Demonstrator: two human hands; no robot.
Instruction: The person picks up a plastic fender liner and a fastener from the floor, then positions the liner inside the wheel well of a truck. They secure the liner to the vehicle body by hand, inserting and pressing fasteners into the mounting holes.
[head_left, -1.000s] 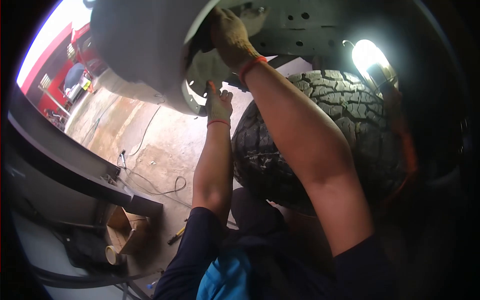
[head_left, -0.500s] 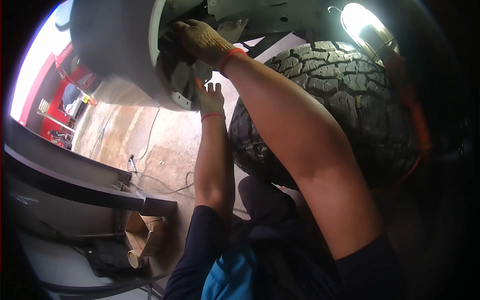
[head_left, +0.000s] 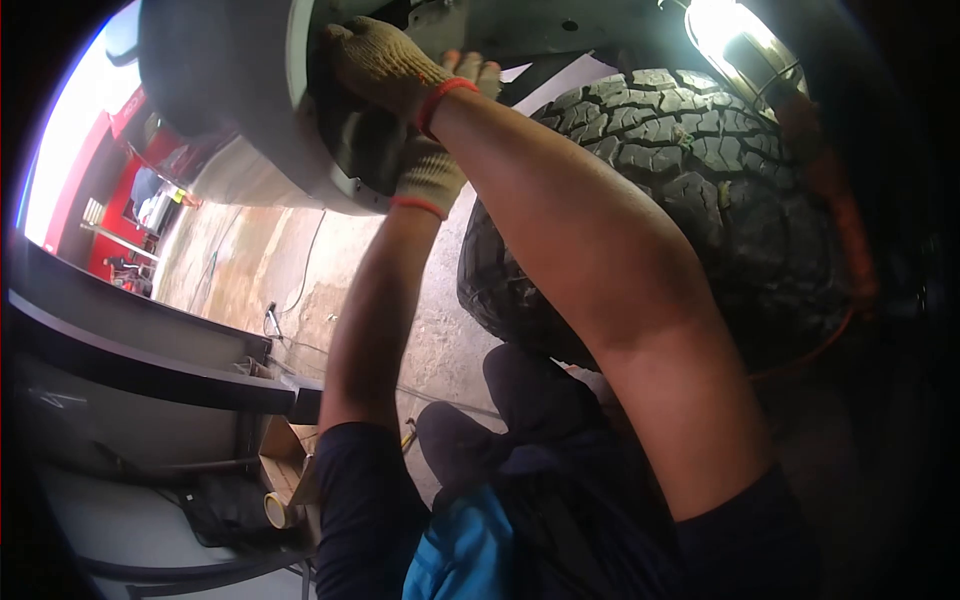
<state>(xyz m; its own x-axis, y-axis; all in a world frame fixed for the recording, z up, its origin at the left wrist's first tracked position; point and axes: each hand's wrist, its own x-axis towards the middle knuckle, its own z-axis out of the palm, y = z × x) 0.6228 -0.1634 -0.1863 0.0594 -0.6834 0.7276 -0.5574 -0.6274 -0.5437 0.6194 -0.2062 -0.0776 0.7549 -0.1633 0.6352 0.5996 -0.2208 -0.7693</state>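
Observation:
My right hand point(head_left: 385, 62), in a knitted glove with a red cuff, reaches into the opening behind the grey body panel point(head_left: 225, 80) of a vehicle. Its fingers curl round toward the dark inside, and what they grip is hidden. My left hand point(head_left: 430, 172), gloved likewise, is raised just below and behind my right wrist. Its fingertips show past that wrist, stretched out and a little apart; the palm is partly hidden. Between the hands and the panel's edge lies a dark, glossy part point(head_left: 365, 140). To the right stands a large knobbly tyre point(head_left: 690, 190).
A lit work lamp point(head_left: 735, 45) with an orange cable hangs above the tyre. At lower left are a dark metal frame point(head_left: 150, 375), a cardboard box point(head_left: 285, 455) and a tape roll point(head_left: 277, 510). Cables and a small tool point(head_left: 271, 322) lie on the concrete floor point(head_left: 310, 260).
My left hand has moved up and slightly right, from below the panel's edge to behind my right wrist. My right hand has shifted slightly up and left.

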